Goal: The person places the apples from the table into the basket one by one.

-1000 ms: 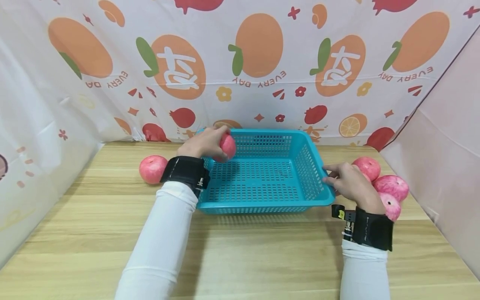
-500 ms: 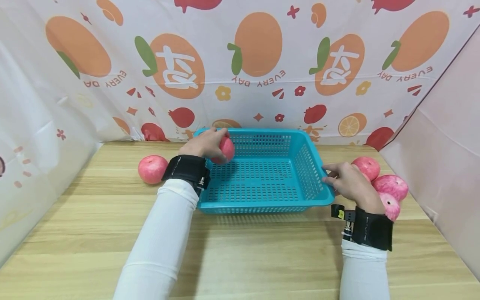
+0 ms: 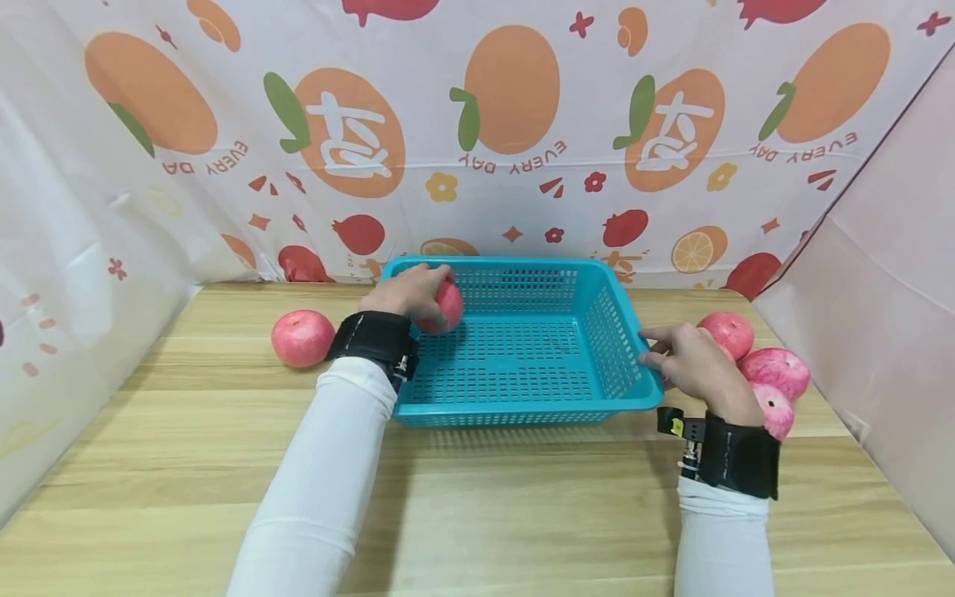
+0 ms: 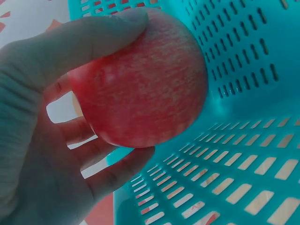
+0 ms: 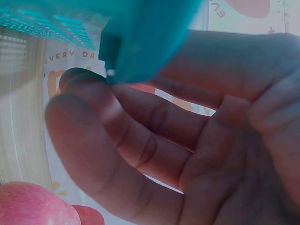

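A teal slotted plastic basket (image 3: 507,407) stands in the middle of the wooden table. Over its left end my left hand (image 3: 406,294) grips a red apple (image 3: 450,305). In the left wrist view, the thumb lies across the top of that apple (image 4: 145,84) and the fingers curl beneath it, with the basket wall and slotted floor (image 4: 243,173) behind. My right hand (image 3: 697,365) holds the basket's right rim. The right wrist view has the fingers (image 5: 126,126) curled under the rim (image 5: 154,42), the thumb on its other side.
Left of the basket, one apple (image 3: 302,338) rests on the table (image 3: 522,514). Several apples (image 3: 776,371) cluster beside my right hand, close to the right wall. A fruit-printed cloth (image 3: 515,199) hangs right behind the basket.
My left hand, with the apple in its grip, has sunk slightly lower into the basket's left end. The right hand keeps its hold on the rim, and the basket stays in place.
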A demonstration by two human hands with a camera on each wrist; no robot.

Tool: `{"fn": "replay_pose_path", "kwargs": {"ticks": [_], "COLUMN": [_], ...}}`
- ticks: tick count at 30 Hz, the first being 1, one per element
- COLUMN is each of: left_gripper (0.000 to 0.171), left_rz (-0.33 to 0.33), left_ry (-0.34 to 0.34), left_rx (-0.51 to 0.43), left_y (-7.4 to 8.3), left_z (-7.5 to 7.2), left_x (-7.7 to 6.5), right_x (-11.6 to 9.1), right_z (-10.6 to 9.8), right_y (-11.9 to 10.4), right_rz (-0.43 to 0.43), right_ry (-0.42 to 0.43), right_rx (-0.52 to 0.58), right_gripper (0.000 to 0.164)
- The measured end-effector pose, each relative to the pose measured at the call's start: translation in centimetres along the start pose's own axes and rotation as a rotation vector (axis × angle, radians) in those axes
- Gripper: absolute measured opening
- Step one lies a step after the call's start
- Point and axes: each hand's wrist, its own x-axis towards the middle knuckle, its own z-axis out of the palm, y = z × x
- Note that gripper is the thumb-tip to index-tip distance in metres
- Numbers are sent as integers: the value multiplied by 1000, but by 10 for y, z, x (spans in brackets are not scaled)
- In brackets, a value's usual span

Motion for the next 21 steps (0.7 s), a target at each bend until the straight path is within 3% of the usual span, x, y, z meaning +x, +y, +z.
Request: {"fn": "replay_pose_path", "kwargs": {"ticks": [10,21], "left_gripper": [71,71], "left_rz": [-21,-83], "left_ry": [-26,-101], "left_rx": [-6,-26], "left_y": [1,-2], "left_z": [4,12], "left_x": [6,9], "right_x": [1,0], "right_z": [-1,0], "right_y": [0,1], "right_rz": [-5,-9], "right_ry": [0,0], "right_rx": [0,4], "right_gripper": [44,44]}}
